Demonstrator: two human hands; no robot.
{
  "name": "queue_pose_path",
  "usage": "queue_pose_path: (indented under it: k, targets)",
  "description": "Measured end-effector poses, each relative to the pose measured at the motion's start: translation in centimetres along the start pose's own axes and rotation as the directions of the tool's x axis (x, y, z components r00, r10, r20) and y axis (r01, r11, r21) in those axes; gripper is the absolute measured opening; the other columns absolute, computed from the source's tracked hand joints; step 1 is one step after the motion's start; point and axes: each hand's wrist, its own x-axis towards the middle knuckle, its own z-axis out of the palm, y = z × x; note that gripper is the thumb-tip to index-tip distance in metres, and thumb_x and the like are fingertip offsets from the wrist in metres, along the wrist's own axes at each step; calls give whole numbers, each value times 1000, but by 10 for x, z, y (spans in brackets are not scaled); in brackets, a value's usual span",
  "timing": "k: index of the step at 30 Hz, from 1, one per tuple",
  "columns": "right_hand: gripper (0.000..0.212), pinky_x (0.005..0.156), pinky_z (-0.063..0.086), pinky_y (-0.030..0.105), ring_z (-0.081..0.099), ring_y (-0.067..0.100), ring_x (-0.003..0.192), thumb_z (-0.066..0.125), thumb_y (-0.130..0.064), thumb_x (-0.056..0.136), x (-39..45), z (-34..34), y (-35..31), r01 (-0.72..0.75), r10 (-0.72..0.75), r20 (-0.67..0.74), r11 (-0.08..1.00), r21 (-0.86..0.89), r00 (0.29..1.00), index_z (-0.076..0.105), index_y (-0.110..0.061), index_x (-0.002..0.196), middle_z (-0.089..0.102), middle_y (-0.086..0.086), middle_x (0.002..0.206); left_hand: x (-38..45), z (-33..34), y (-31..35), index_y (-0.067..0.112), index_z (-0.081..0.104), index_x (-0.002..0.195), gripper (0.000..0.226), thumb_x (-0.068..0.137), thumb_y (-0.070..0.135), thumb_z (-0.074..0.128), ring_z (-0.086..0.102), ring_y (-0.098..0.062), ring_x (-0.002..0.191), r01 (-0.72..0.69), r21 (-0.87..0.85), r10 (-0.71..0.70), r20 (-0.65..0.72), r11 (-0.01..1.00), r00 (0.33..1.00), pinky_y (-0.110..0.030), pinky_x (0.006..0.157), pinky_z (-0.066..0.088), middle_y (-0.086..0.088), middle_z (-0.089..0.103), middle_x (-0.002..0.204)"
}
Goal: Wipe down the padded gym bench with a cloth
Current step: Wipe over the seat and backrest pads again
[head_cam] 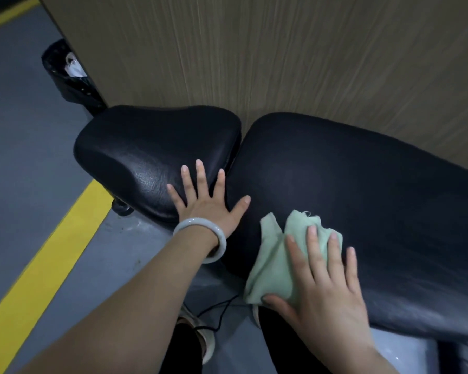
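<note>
The pale green cloth (278, 255) lay bunched on the near edge of the long black pad (362, 211), close to the end that met the shorter seat pad (152, 155). The right hand (324, 282) was down on top of it, fingers spread and fairly straight across the fabric, thumb tucked against its near corner, pressing rather than clenching! Part of the cloth hung over the pad's edge toward the floor (25, 157).

The left hand (208, 198) was flat and released, splayed across the gap between the two pads, bracing, holding nothing; a pale bangle (200, 238) sat on its wrist.

The key relation: the long pad ran away to the right and away from the cloth, so most unwiped surface looked to lie right of the right hand, the nearer one for that stroke. The seat pad lay left, beyond the bracing hand.

The long pad's far right end was cut off by the picture's edge, the frame beneath was mostly hidden, and any dust or damp on the black vinyl was impossible to make out. A wood-grain wall (281, 49) stood just behind, a yellow line (52, 252) crossing the floor.
</note>
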Motion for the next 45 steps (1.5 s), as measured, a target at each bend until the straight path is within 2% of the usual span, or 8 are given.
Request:
queue_pose_path:
  k: [9,13,17,21,25,33,38,45]
  targets:
    - [95,112,15,59,21,52,138,28,-76,76,39,3,-47,51,-54,77,998,42,996,31,-14,148,25,24,153,-4,-9,3,39,-12,150,72,90,70,12,-43,-24,133,17,-102,-12,46,995,999,-54,108,-24,1,-43,148]
    - [94,111,19,55,29,50,136,33,-76,75,12,0,-6,124,-124,81,992,5,989,28,-17,148,28,21,153,-5,-10,1,39,-11,150,72,90,70,12,-43,-25,133,9,-108,-3,56,994,998,-55,109,-23,0,-42,148]
    - [95,110,21,55,30,52,134,36,-71,73,-13,-4,28,66,-63,55,997,-48,996,27,-13,147,29,25,151,-5,-9,1,38,-12,150,72,89,71,10,-43,-25,133,-1,-104,7,55,995,998,-55,107,-24,0,-43,148]
    - [94,109,20,62,23,59,133,32,-69,74,8,-1,-12,30,-28,78,999,-21,997,25,-8,145,25,34,148,-4,-7,2,38,-10,150,72,90,70,12,-42,-26,133,-2,-105,7,46,994,999,-56,108,-23,-1,-42,149]
    - [94,111,17,60,21,55,136,36,-73,78,27,4,-39,61,-59,68,998,-22,996,23,-11,147,24,29,151,-3,-7,0,38,-9,150,71,91,69,14,-43,-25,133,-9,-127,14,38,992,999,-56,108,-23,0,-41,149]
    - [96,108,23,54,31,52,133,35,-72,75,-14,-10,32,59,-57,61,998,-35,997,32,-8,146,30,26,150,-3,0,1,38,-10,150,70,91,69,11,-42,-26,134,-10,-91,9,-14,996,1000,-57,109,-21,-1,-42,149]
    - [105,109,16,58,25,57,133,35,-77,67,11,-4,-3,-14,14,77,1000,-7,997,28,-6,144,29,31,148,-1,5,0,38,-7,151,71,90,70,12,-40,-27,135,-9,-80,5,-60,997,998,-57,109,-20,-1,-39,150]
    - [101,110,19,53,25,50,137,31,-79,72,12,-4,-2,65,-65,110,998,3,992,28,-10,147,29,24,151,-5,7,3,38,-5,151,71,90,70,10,-36,-26,138,9,-66,-17,-115,998,993,-57,111,-17,0,-36,153]
